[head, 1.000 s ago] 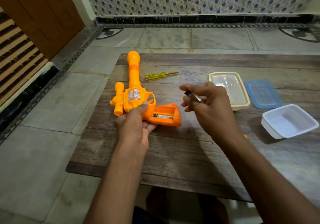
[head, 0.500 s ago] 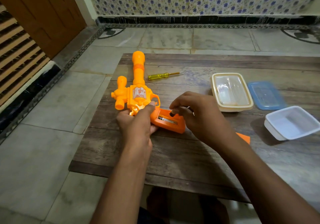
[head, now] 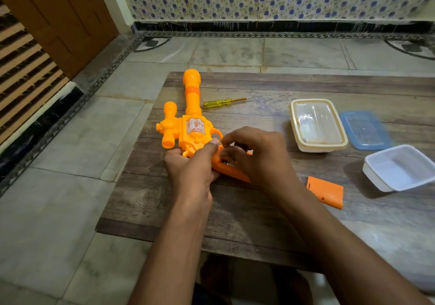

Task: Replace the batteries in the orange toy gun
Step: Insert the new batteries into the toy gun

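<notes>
The orange toy gun (head: 191,125) lies on the low wooden table (head: 259,210), barrel pointing away from me. My left hand (head: 190,165) grips its body near the trigger. My right hand (head: 256,156) is curled over the open battery compartment in the grip, fingers down in it on a battery (head: 226,162) that is mostly hidden. The orange battery cover (head: 326,191) lies loose on the table to the right of my right wrist.
A yellow screwdriver (head: 223,102) lies beyond the gun. A cream container (head: 317,125), a blue lid (head: 364,129) and a white tub (head: 400,167) sit at the right. The table's left edge is just beside the gun, with tiled floor beyond.
My right hand came down from mid-air with the battery to the gun's grip and now covers the compartment. The view shifted, and the orange cover came into sight.
</notes>
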`<state>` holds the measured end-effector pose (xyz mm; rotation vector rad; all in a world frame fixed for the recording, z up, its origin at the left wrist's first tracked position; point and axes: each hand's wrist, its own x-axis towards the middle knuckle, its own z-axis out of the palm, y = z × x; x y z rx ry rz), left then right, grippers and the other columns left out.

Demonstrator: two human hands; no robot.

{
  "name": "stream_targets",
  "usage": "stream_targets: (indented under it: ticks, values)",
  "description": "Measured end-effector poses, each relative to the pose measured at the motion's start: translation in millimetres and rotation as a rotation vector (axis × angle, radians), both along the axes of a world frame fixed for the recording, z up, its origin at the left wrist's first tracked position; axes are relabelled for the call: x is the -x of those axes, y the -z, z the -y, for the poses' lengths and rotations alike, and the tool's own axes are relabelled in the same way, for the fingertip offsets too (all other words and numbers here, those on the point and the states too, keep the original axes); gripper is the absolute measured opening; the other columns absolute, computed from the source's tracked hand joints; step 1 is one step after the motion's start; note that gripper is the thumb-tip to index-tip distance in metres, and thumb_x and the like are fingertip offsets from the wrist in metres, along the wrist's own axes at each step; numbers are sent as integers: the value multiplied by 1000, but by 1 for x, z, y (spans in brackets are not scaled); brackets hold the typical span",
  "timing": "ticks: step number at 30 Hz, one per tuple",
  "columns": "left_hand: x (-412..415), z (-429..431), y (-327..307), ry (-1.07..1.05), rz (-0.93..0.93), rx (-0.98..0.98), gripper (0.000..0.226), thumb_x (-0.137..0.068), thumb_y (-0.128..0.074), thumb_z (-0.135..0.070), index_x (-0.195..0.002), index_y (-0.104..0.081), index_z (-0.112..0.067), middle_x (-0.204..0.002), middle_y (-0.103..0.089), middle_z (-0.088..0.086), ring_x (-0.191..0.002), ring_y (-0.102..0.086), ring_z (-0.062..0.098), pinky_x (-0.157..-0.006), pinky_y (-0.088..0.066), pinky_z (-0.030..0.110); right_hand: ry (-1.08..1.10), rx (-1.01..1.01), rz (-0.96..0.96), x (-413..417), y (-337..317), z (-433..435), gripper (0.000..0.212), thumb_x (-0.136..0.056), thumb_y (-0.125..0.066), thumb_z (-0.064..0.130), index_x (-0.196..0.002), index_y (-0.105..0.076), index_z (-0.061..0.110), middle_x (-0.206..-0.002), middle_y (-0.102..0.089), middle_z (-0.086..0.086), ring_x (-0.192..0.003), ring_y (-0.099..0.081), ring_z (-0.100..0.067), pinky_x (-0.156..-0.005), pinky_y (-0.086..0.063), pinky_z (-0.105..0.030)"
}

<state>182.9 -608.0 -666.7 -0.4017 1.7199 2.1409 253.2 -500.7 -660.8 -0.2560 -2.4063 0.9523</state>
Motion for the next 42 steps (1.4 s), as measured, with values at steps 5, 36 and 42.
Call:
stream_targets:
  ticks: [5,36,42]
  values:
    - [1,0,0,-7,17,-17,51,-79,-83,1,-124,-61,-6,-105,-77,16,-90,-78,32,-65,-65,49,-28,-25,45,2,5,0,13,-83,-78,-1,-91,-82,8,-92,-77,-8,-83,-64,-23,-73,-48,-28]
    - [-5,-2,-6,-33,31,-107,45,-87,-75,3,-128,-62,-9,-113,-75,16,-94,-77,35,-72,-64,56,118,673,170,12,19,-3,11,-83,-76,15,-77,-83,19,-75,-77,5,-82,-71,-11,-78,-55,-36]
    - [-6,-4,-7,-44,35,-109,41,-87,-74,5,-125,-64,-7,-113,-75,18,-97,-76,38,-71,-63,57,123,694,176,12,19,-6,10,-80,-78,14,-73,-82,21,-74,-77,6,-78,-72,-10,-75,-57,-37]
